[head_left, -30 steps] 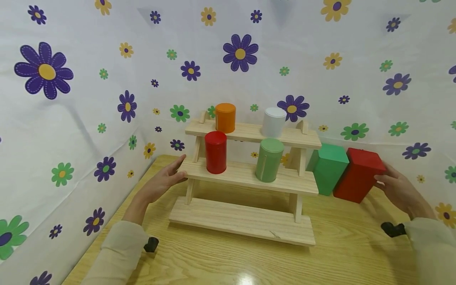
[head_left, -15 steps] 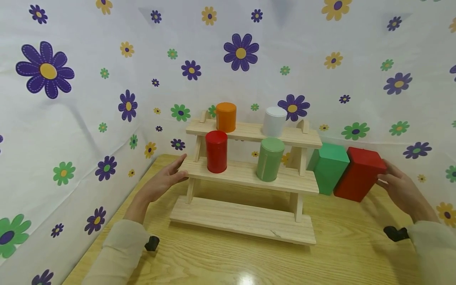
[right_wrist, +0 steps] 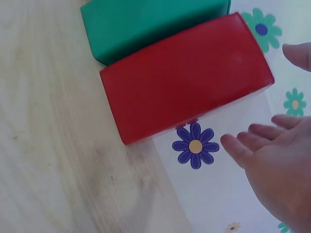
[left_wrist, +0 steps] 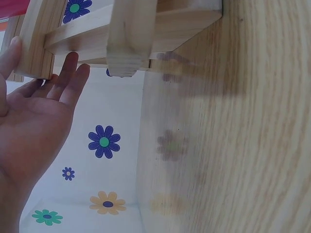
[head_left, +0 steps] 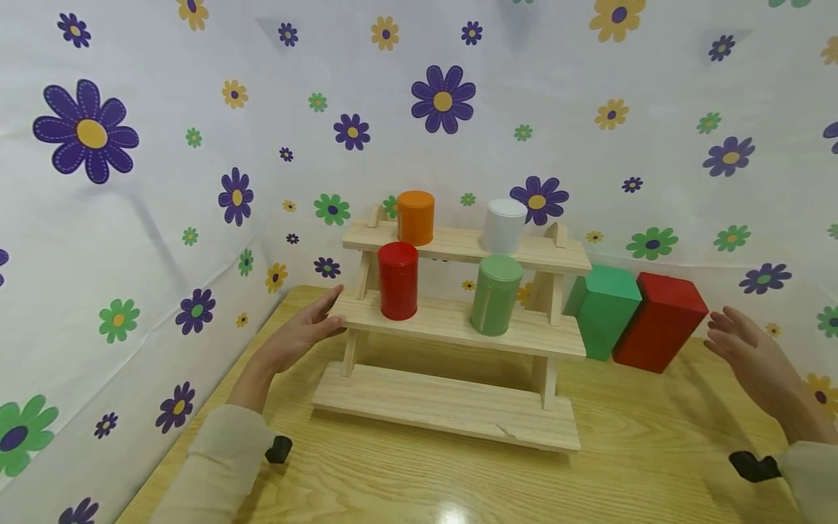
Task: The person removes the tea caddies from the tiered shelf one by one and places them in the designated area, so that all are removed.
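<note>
A three-tier wooden shelf stand (head_left: 445,407) stands on the table. My left hand (head_left: 297,338) holds the left end of its middle board, thumb at the front edge and fingers toward the back; in the left wrist view this hand (left_wrist: 41,114) reaches around the board's end. On the middle tier are a red canister (head_left: 398,282) and a light green canister (head_left: 496,295); an orange canister (head_left: 415,218) and a white canister (head_left: 504,225) sit on the top tier. My right hand (head_left: 753,356) is relaxed and apart from a red box (head_left: 661,320), just to its right.
A green box (head_left: 604,309) leans close against the red box, beside the stand's right end. Behind everything hangs a white flower-print backdrop (head_left: 589,145), which also runs along the left side. The wood-grain table (head_left: 366,480) extends in front of the stand.
My right hand has let go of the red box and drawn back to the right and toward me. The left hand, stand, canisters and boxes stay where they were.
</note>
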The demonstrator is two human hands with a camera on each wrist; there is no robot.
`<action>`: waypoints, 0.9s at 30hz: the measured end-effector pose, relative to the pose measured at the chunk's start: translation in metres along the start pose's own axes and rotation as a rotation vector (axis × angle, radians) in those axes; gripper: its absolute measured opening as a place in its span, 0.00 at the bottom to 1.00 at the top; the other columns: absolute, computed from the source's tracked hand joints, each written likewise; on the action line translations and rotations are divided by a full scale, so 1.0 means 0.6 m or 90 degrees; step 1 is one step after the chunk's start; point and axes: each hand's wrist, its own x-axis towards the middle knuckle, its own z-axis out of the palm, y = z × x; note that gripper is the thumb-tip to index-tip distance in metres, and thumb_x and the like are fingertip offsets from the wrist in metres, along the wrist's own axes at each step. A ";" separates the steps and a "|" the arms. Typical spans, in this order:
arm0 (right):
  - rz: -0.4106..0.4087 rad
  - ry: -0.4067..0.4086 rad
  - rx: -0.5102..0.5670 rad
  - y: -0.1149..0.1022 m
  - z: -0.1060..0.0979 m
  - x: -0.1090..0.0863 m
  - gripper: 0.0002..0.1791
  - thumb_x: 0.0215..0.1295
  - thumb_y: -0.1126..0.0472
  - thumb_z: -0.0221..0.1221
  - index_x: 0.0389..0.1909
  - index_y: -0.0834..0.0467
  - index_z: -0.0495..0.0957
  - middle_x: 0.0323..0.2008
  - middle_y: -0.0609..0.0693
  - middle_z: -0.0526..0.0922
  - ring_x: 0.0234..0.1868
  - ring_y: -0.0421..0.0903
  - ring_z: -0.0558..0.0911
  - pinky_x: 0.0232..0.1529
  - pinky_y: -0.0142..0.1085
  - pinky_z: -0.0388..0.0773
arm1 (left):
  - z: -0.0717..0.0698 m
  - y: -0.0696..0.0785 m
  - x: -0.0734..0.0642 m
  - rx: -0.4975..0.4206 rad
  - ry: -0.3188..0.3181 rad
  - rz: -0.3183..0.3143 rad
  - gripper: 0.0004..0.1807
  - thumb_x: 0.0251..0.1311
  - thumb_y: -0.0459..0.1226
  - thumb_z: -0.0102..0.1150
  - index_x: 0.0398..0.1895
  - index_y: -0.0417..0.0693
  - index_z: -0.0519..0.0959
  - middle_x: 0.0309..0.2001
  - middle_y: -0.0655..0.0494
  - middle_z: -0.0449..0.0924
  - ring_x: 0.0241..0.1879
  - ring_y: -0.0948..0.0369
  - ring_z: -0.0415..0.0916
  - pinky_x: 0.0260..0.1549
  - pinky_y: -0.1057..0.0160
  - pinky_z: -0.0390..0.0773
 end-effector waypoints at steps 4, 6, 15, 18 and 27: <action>0.033 0.021 -0.064 -0.016 0.004 -0.022 0.44 0.84 0.44 0.42 0.82 0.47 0.21 0.81 0.64 0.30 0.81 0.61 0.45 0.78 0.60 0.40 | -0.001 0.000 -0.001 0.004 0.000 -0.002 0.42 0.80 0.48 0.51 0.86 0.53 0.41 0.84 0.49 0.34 0.73 0.44 0.64 0.73 0.46 0.59; 0.041 0.029 -0.077 -0.023 0.007 -0.030 0.45 0.84 0.43 0.43 0.82 0.46 0.21 0.81 0.65 0.31 0.78 0.71 0.41 0.72 0.71 0.39 | -0.002 0.001 -0.001 0.010 0.002 -0.007 0.42 0.79 0.48 0.51 0.86 0.54 0.41 0.84 0.50 0.35 0.73 0.45 0.64 0.73 0.46 0.59; 0.053 0.066 -0.105 -0.043 0.018 -0.069 0.46 0.82 0.43 0.46 0.82 0.41 0.23 0.82 0.63 0.35 0.76 0.76 0.45 0.63 0.81 0.41 | -0.001 0.006 -0.001 0.025 -0.010 -0.013 0.42 0.80 0.48 0.49 0.86 0.54 0.39 0.84 0.49 0.33 0.73 0.43 0.65 0.73 0.44 0.57; 0.039 0.070 -0.099 -0.049 0.023 -0.082 0.45 0.83 0.44 0.46 0.82 0.39 0.24 0.83 0.55 0.35 0.81 0.64 0.43 0.72 0.71 0.41 | 0.000 0.010 0.000 0.025 -0.013 -0.015 0.42 0.80 0.49 0.50 0.86 0.56 0.39 0.84 0.51 0.33 0.73 0.43 0.65 0.73 0.44 0.57; 0.003 0.083 -0.091 -0.075 0.039 -0.109 0.42 0.84 0.49 0.45 0.83 0.39 0.27 0.82 0.36 0.40 0.81 0.39 0.46 0.60 0.10 0.44 | 0.000 0.014 -0.003 0.021 -0.015 -0.013 0.42 0.80 0.48 0.49 0.86 0.52 0.39 0.84 0.52 0.33 0.72 0.43 0.66 0.73 0.44 0.57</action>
